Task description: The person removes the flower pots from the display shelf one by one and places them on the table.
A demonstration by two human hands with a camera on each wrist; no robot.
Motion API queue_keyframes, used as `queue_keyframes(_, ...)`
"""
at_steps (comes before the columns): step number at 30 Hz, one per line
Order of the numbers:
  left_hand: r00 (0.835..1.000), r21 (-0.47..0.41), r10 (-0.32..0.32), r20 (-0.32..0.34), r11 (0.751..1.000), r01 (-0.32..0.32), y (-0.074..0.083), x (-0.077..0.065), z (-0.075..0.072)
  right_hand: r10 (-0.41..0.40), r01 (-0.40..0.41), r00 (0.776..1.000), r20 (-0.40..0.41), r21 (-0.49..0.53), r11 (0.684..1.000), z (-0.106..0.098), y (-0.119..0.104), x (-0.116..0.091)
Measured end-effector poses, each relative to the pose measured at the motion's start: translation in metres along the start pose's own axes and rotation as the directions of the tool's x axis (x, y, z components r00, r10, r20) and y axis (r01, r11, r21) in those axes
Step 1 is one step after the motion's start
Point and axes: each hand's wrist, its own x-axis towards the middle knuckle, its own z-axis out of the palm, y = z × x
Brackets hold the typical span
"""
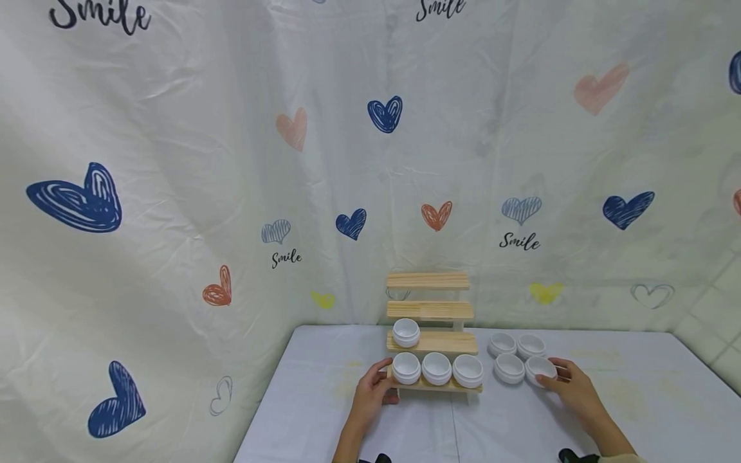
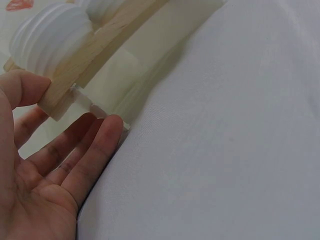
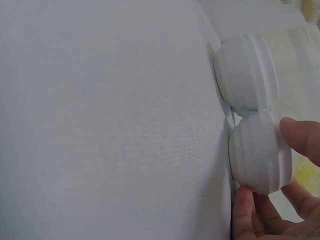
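A tiered wooden display stand holds three small white bowls in a row on its lowest board, among them the left-end bowl. One more bowl sits at the left of the second board. My left hand grips the left end of the lowest board, thumb at its upper side and fingers below. To the right of the stand, four-square on the table, is a cluster of white bowls. My right hand holds its front right bowl between thumb and fingers, beside a neighbouring bowl.
A white cloth covers the table. Behind it hangs a white curtain printed with hearts and words. The stand's upper two boards, including the top board, rise close before the curtain. White tiles line the right side.
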Motion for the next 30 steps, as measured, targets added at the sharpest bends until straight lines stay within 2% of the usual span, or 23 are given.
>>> queue_keyframes(7,1.000,0.004,0.000,0.006,1.000,0.000,-0.001,0.001,-0.001,0.019,-0.019,1.000,0.007,0.013,1.000,0.000,-0.002,-0.001)
queue_keyframes(11,1.000,0.010,-0.004,0.006,1.000,0.004,-0.002,0.002,-0.001,0.034,-0.034,0.999,-0.016,0.030,0.999,0.000,-0.006,-0.004)
queue_keyframes(15,1.000,0.011,-0.014,0.002,1.000,0.014,-0.003,0.002,-0.001,0.014,-0.011,0.993,-0.121,0.027,1.000,0.002,-0.015,-0.008)
queue_keyframes(19,1.000,0.014,-0.011,0.001,1.000,0.011,-0.003,0.002,-0.001,-0.035,0.037,0.965,-0.261,0.001,0.999,0.005,-0.033,-0.013)
queue_keyframes(22,1.000,0.017,-0.006,0.002,1.000,0.006,-0.002,0.001,-0.001,-0.080,0.082,0.945,-0.316,-0.007,0.997,0.010,-0.050,-0.019)
queue_keyframes(25,1.000,0.015,0.000,0.004,1.000,0.000,-0.001,0.000,-0.001,-0.135,0.136,0.941,-0.312,-0.018,0.991,0.015,-0.067,-0.027)
queue_keyframes(30,1.000,0.012,-0.003,0.007,1.000,0.003,0.001,-0.001,0.000,-0.229,0.225,0.946,-0.228,-0.045,0.973,0.027,-0.095,-0.037)
